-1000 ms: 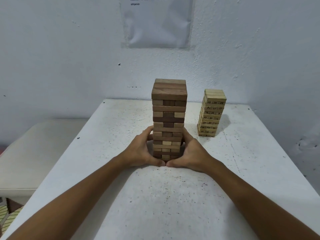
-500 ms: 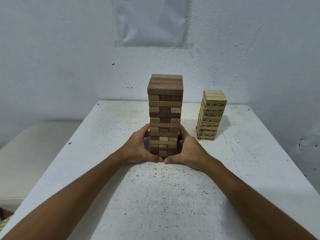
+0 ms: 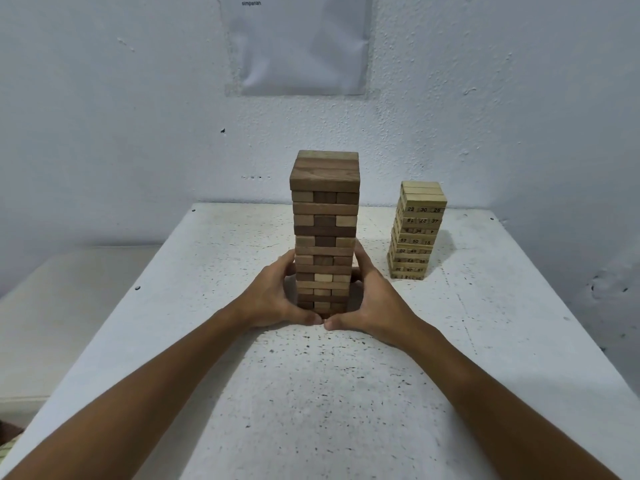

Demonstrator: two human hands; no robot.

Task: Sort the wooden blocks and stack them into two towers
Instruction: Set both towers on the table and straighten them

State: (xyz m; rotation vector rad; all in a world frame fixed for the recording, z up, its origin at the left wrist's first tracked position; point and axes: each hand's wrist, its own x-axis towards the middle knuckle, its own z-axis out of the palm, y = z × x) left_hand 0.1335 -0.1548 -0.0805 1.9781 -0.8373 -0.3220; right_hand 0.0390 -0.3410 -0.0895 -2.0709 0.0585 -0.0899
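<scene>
the base of the brown tower (image 3: 325,233) is hidden behind both hands, and the fingers that reach round its far side cannot be seen, so how far they wrap is unclear. the sheet of paper (image 3: 300,46) on the wall is cut off at the top of the view, with only one printed word readable. the numbers on the lowest rows of the pale numbered tower (image 3: 417,230) are too small to read. there are two towers and two hands. the left hand (image 3: 273,297) and right hand (image 3: 372,301) cup the lower part of the brown tower from either side, thumbs nearly meeting in front of it. this tower stands at the middle of the white table (image 3: 311,393); the pale one stands near the far right corner, well apart from the hands.
</scene>
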